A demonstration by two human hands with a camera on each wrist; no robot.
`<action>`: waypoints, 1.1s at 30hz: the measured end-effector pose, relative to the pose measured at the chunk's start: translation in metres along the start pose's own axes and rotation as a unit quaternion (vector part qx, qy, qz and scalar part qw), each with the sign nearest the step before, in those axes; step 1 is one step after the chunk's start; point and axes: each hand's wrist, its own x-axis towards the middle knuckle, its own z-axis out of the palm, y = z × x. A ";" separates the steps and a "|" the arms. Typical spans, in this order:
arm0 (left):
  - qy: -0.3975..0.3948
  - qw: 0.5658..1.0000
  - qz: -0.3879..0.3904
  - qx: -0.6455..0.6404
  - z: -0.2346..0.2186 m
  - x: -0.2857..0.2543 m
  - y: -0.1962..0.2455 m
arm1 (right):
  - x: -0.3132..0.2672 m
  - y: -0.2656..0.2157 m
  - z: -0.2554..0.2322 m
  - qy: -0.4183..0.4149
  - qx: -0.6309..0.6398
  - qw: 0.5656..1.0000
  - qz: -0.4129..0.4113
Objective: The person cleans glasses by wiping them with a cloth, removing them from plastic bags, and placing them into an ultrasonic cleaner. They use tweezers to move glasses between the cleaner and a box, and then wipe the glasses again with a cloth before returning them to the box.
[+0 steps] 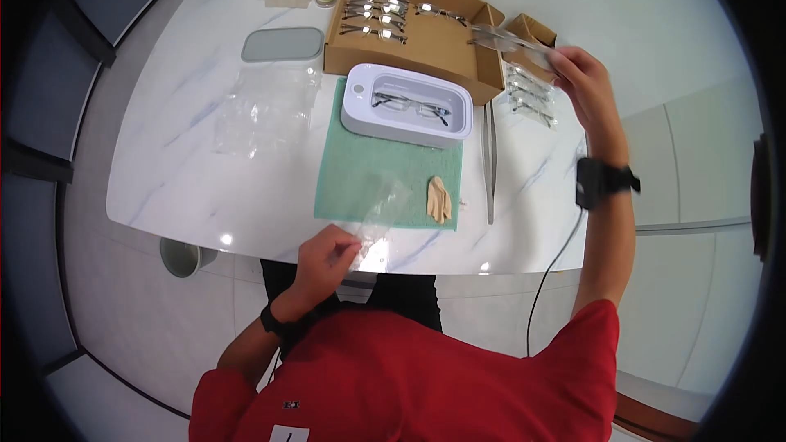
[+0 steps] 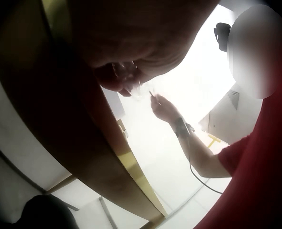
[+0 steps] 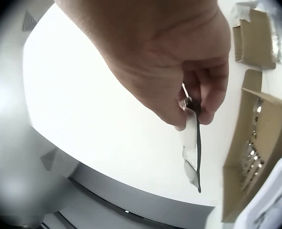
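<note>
My right hand (image 1: 591,90) is raised past the right end of the cardboard tray. It pinches a pair of eyeglasses (image 3: 191,164) by one end; a dark temple and the lenses hang from the fingers in the right wrist view. In the head view the glasses are blurred and overlap the tray's right side. Low at the table's front edge, my left hand (image 1: 321,260) pinches a clear plastic bag (image 1: 385,211), which reaches over a green cloth (image 1: 385,172). Another pair of eyeglasses (image 1: 411,106) lies in the basin of a white ultrasonic cleaner (image 1: 354,119).
Several eyeglasses (image 1: 378,16) lie in the cardboard tray (image 1: 409,57). Bagged glasses (image 1: 530,96) and a small box (image 1: 536,29) are at right. Tweezers (image 1: 490,164), a beige cloth (image 1: 439,200), plastic bags (image 1: 266,110) and a grey lid (image 1: 282,44) lie about.
</note>
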 end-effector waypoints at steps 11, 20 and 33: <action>-0.005 1.000 -0.013 0.014 -0.001 0.010 0.005 | 0.194 0.115 0.081 -0.024 -0.278 0.958 -0.069; -0.043 0.999 -0.027 0.007 -0.004 0.008 -0.001 | 0.210 0.121 0.069 -0.163 -0.527 0.806 -0.215; -0.051 0.998 -0.022 0.000 -0.007 0.013 0.003 | 0.246 0.138 0.085 -0.117 -0.662 0.703 -0.231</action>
